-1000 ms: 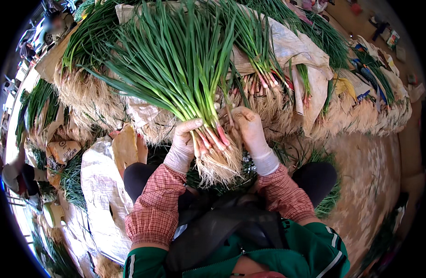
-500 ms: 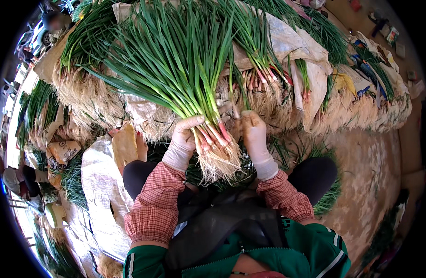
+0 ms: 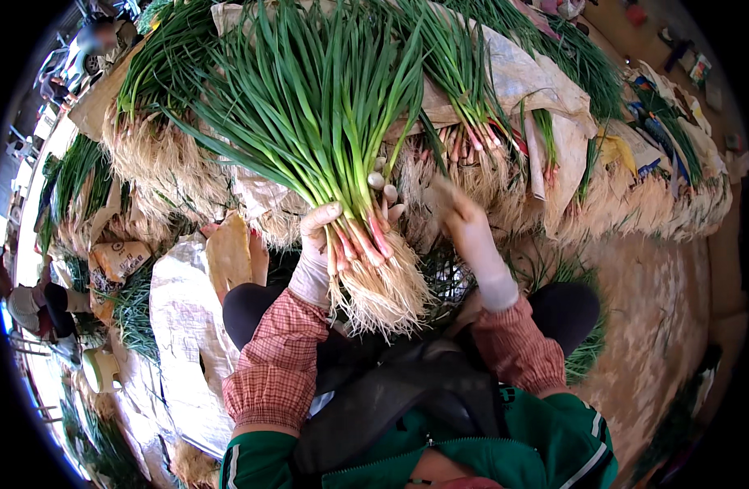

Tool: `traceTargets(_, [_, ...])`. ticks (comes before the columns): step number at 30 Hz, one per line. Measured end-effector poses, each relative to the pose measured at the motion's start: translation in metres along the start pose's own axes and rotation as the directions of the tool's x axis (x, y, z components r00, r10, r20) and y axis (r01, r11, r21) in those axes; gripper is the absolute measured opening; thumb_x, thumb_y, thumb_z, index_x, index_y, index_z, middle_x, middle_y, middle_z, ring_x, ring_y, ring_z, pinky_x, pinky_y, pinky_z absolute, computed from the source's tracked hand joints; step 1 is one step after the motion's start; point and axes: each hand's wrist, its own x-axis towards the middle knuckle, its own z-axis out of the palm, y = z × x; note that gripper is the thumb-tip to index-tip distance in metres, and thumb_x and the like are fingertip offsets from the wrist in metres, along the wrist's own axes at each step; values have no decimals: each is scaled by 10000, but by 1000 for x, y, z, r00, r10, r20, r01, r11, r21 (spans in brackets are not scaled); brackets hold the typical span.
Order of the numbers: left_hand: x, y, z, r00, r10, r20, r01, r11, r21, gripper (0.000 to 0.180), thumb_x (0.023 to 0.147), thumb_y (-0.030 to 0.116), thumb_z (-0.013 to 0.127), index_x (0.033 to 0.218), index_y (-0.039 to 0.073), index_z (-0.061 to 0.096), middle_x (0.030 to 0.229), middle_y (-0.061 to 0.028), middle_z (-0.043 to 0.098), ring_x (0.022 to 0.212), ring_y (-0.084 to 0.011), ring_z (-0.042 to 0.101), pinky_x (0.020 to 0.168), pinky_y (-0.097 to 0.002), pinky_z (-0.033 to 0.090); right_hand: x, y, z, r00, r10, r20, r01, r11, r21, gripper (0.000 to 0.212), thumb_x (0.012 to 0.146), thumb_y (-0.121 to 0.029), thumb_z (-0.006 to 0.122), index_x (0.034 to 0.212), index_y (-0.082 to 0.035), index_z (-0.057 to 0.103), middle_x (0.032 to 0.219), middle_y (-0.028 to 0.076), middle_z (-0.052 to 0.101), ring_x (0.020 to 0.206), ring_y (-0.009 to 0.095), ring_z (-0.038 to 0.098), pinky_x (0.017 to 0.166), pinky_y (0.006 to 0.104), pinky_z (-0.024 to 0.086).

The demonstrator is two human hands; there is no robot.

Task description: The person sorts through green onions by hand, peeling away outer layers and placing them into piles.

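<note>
A thick bunch of green garlic (image 3: 354, 191) fans its long green leaves away from me, with reddish stem bases and pale, stringy roots hanging towards my lap. My left hand (image 3: 316, 236), in a thin pale glove, is closed round the stems just above the red part; its thumb lies on the near side and its fingertips show at the bunch's right edge. To the right, apart from the bunch, my gloved right hand (image 3: 466, 222) is raised. Motion smears its fingers, so whether they hold anything is unclear. A dark green leaf (image 3: 433, 143) stands just above them.
Ahead, a long heap of green garlic (image 3: 167, 163) lies with roots facing me, partly under pale sacking (image 3: 525, 85). Smaller stalks (image 3: 464, 134) rest behind my right hand. A white sack (image 3: 179, 314) is at my left. Loose leaves (image 3: 582, 281) lie by my right knee. Another person (image 3: 36, 310) is far left.
My right hand has drawn away from the bunch, to the right, and its fingers are now blurred. My left hand keeps its hold; fingertips now show at the bunch's right side.
</note>
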Motion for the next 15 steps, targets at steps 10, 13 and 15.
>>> traceTargets(10, [-3,9,0,998,56,-6,-55,997,57,742,773,157,660,1363,-72,272,1188,-157,508,1155,-334,517,1004,-477,474,-8,36,39,984,-125,125,161,928,-336,145,907,-174,564,956,-61,640,789,151,648,687,291,620,646,358,494])
traceTargets(13, [-7,10,0,998,51,32,-52,998,32,738,780,160,658,1366,-63,270,1198,-141,501,1184,-325,503,1013,-481,464,-44,86,25,887,144,439,234,678,-696,204,874,-154,575,1055,-112,659,838,151,660,769,322,643,700,386,514])
traceTargets(15, [-2,8,2,998,50,41,-51,998,22,735,782,158,655,1370,-54,269,1198,-137,498,1198,-328,495,1021,-490,454,-48,77,11,808,274,522,244,651,-719,284,866,-151,573,1139,-134,651,894,159,669,847,317,657,764,392,522])
